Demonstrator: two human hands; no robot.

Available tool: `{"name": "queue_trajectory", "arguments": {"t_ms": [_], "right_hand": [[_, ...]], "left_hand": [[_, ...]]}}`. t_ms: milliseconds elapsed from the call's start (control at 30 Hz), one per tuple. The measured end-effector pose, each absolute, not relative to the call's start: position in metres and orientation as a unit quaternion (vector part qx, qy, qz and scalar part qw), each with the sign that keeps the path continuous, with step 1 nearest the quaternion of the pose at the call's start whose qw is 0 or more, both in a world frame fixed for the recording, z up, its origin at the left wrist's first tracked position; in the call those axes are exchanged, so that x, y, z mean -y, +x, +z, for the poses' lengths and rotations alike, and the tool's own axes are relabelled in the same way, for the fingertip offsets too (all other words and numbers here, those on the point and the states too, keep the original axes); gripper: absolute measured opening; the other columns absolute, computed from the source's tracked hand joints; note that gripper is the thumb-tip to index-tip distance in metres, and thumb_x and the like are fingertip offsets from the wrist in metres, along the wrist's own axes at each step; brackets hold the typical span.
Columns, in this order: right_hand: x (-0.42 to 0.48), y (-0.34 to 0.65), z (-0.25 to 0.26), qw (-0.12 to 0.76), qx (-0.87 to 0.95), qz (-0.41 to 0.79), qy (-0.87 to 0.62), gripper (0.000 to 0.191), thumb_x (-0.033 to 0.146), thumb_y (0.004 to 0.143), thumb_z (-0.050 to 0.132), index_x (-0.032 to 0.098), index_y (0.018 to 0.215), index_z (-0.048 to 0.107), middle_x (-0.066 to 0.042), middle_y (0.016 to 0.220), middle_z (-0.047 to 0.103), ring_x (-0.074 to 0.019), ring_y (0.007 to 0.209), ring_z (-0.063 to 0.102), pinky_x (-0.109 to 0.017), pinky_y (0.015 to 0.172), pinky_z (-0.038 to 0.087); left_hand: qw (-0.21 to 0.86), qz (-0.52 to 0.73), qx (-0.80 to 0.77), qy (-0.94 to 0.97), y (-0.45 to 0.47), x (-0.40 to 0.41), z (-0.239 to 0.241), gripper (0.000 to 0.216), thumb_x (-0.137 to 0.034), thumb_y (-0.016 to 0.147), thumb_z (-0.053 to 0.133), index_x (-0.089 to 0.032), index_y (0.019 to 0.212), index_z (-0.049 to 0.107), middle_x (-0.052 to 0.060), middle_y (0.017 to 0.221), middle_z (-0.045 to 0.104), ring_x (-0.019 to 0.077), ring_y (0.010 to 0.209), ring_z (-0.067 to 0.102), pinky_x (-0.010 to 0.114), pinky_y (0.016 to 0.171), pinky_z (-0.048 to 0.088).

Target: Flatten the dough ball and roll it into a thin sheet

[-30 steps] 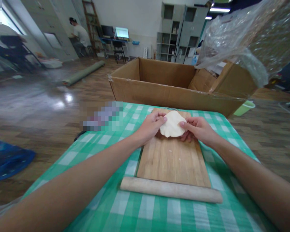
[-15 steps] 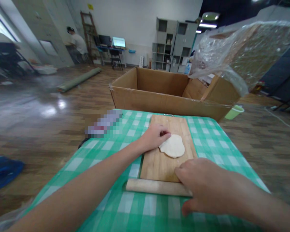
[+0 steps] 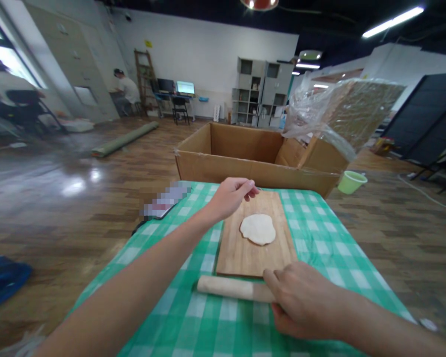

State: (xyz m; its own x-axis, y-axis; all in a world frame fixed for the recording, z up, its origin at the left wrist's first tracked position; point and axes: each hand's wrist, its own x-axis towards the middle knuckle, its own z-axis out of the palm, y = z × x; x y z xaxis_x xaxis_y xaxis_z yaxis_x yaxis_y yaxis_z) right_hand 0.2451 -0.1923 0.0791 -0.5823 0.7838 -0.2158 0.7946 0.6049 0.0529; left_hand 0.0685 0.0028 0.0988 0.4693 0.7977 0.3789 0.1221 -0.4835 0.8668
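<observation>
A flattened round of dough (image 3: pixel 258 229) with an uneven edge lies on a wooden cutting board (image 3: pixel 241 260). My left hand (image 3: pixel 232 196) hovers over the board's far left part, beyond the dough and apart from it. Its fingers are curled in towards the thumb, and nothing shows between them. Along the near edge of the board a pale wooden rolling pin (image 3: pixel 232 287) rests on the tablecloth. My right hand (image 3: pixel 301 297) is closed around the pin's right end, which it hides.
A green-and-white checked cloth (image 3: pixel 319 238) covers the table. Just past its far edge stands a large open cardboard box (image 3: pixel 241 166) with plastic wrap. A pixelated flat object (image 3: pixel 167 201) lies at the left edge. A light-green bin (image 3: pixel 351 183) stands on the floor to the right.
My left hand has let go of the dough's edge and moved up and away from it. My right hand has closed on the rolling pin's end. The camera view has tilted upward.
</observation>
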Motion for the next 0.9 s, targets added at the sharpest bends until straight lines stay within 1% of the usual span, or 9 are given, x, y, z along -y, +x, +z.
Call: {"name": "queue_trajectory", "arguments": {"t_ms": [67, 200, 267, 333, 433, 567, 633, 733, 900], "right_hand": [[0.193, 0.259, 0.081, 0.070, -0.879, -0.053, 0.469, 0.022, 0.032, 0.090, 0.061, 0.018, 0.107, 0.064, -0.007, 0.080, 0.076, -0.0248, 0.061, 0.070, -0.034, 0.051, 0.016], [0.169, 0.287, 0.090, 0.004, -0.860, -0.059, 0.507, 0.018, 0.035, 0.103, 0.054, 0.021, 0.113, 0.057, -0.006, 0.084, 0.076, -0.0231, 0.069, 0.071, -0.030, 0.055, 0.023], [0.146, 0.296, 0.091, 0.002, -0.858, -0.019, 0.514, 0.022, 0.039, 0.109, 0.048, 0.019, 0.111, 0.058, -0.007, 0.085, 0.076, -0.0234, 0.070, 0.071, -0.030, 0.056, 0.024], [0.122, 0.299, 0.088, 0.004, -0.872, 0.010, 0.490, 0.025, 0.042, 0.109, 0.050, 0.019, 0.113, 0.059, -0.010, 0.096, 0.078, -0.0234, 0.076, 0.072, -0.030, 0.057, 0.027], [0.093, 0.299, 0.077, 0.022, -0.883, 0.043, 0.468, 0.027, 0.045, 0.107, 0.054, 0.019, 0.112, 0.062, -0.011, 0.103, 0.077, -0.0231, 0.078, 0.072, -0.030, 0.058, 0.031], [0.077, 0.299, 0.060, 0.007, -0.879, 0.052, 0.474, 0.041, 0.049, 0.112, 0.036, 0.019, 0.107, 0.063, -0.011, 0.099, 0.075, -0.0239, 0.076, 0.069, -0.033, 0.061, 0.036], [0.073, 0.302, 0.053, -0.032, -0.870, 0.046, 0.490, 0.047, 0.050, 0.113, 0.028, 0.019, 0.104, 0.061, -0.011, 0.098, 0.072, -0.0255, 0.083, 0.068, -0.036, 0.067, 0.041], [0.067, 0.305, 0.047, -0.092, -0.859, 0.043, 0.501, 0.049, 0.053, 0.112, 0.026, 0.018, 0.102, 0.060, -0.012, 0.101, 0.069, -0.0279, 0.097, 0.064, -0.041, 0.085, 0.047], [0.052, 0.308, 0.043, -0.118, -0.846, 0.023, 0.519, 0.057, 0.058, 0.111, 0.025, 0.016, 0.122, 0.062, -0.017, 0.117, 0.068, -0.0326, 0.113, 0.060, -0.049, 0.099, 0.046]], "left_hand": [[0.381, 0.398, -0.293, 0.781, 0.062, 0.011, 0.124, 0.041, -0.044, 0.101, 0.053, -0.015, 0.083, 0.077, 0.007, 0.081, 0.075, 0.0169, 0.072, 0.064, 0.028, 0.068, 0.048], [0.250, 0.265, -0.322, 0.874, 0.048, 0.039, 0.143, 0.038, -0.047, 0.103, 0.053, -0.020, 0.088, 0.075, 0.004, 0.085, 0.074, 0.0195, 0.077, 0.065, 0.030, 0.069, 0.044], [0.194, 0.204, -0.341, 0.897, 0.046, 0.049, 0.132, 0.041, -0.048, 0.107, 0.045, -0.020, 0.093, 0.072, 0.006, 0.093, 0.074, 0.0215, 0.083, 0.066, 0.033, 0.073, 0.045], [0.138, 0.177, -0.362, 0.905, 0.047, 0.054, 0.110, 0.043, -0.046, 0.110, 0.036, -0.019, 0.108, 0.071, 0.010, 0.109, 0.072, 0.0259, 0.100, 0.067, 0.037, 0.086, 0.048], [0.070, 0.128, -0.384, 0.912, 0.052, 0.053, 0.071, 0.047, -0.046, 0.111, 0.031, -0.018, 0.122, 0.067, 0.014, 0.122, 0.069, 0.0291, 0.111, 0.067, 0.042, 0.095, 0.050], [0.006, 0.116, -0.381, 0.917, 0.059, 0.040, 0.043, 0.052, -0.048, 0.112, 0.024, -0.019, 0.135, 0.061, 0.013, 0.131, 0.067, 0.0275, 0.119, 0.065, 0.042, 0.103, 0.050], [-0.018, 0.128, -0.375, 0.918, 0.062, 0.031, 0.041, 0.055, -0.049, 0.113, 0.022, -0.018, 0.141, 0.057, 0.013, 0.137, 0.065, 0.0276, 0.128, 0.062, 0.043, 0.109, 0.047], [-0.042, 0.156, -0.384, 0.909, 0.066, 0.020, 0.042, 0.059, -0.050, 0.113, 0.019, -0.015, 0.149, 0.050, 0.014, 0.148, 0.061, 0.0284, 0.140, 0.054, 0.045, 0.118, 0.040], [-0.019, 0.123, -0.402, 0.907, 0.069, 0.005, 0.038, 0.064, -0.053, 0.112, 0.013, -0.015, 0.150, 0.048, 0.015, 0.148, 0.060, 0.0292, 0.139, 0.054, 0.046, 0.115, 0.042]]}}
